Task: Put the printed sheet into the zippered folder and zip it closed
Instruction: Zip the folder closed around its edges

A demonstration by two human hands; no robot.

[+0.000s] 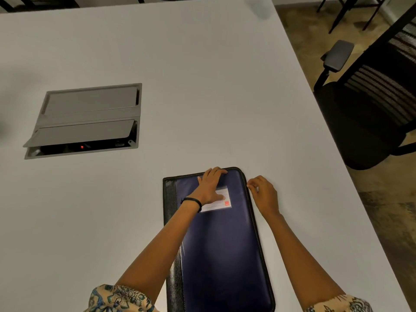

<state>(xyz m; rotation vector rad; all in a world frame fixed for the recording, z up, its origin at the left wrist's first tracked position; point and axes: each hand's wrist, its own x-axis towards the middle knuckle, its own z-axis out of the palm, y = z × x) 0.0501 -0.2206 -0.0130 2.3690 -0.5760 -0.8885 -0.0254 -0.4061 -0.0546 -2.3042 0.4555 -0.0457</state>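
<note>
Zippered folder (222, 248) lying flat and closed on the desk (202, 86), navy cover up, black spine strip on the side under the left forearm. Left hand (210, 185) pressed palm-down on the far end of the cover, fingers spread and reaching the top edge, half covering a small label window (221, 202) with a red mark; not clenched, not gripping anything, just flat. Black band (191, 202) on that wrist. Right hand (262, 192) just off the folder's right edge near the far corner, fingertips pinched together right at the zip line; can't tell if the pull is actually between them, too small. Printed sheet not visible anywhere. Loads of bare desk beyond and left of the left hand, apart from a recessed cable box (87, 120) with its flap half up. Desk edge close past the right hand, black chair (369, 113) beyond it.
</note>
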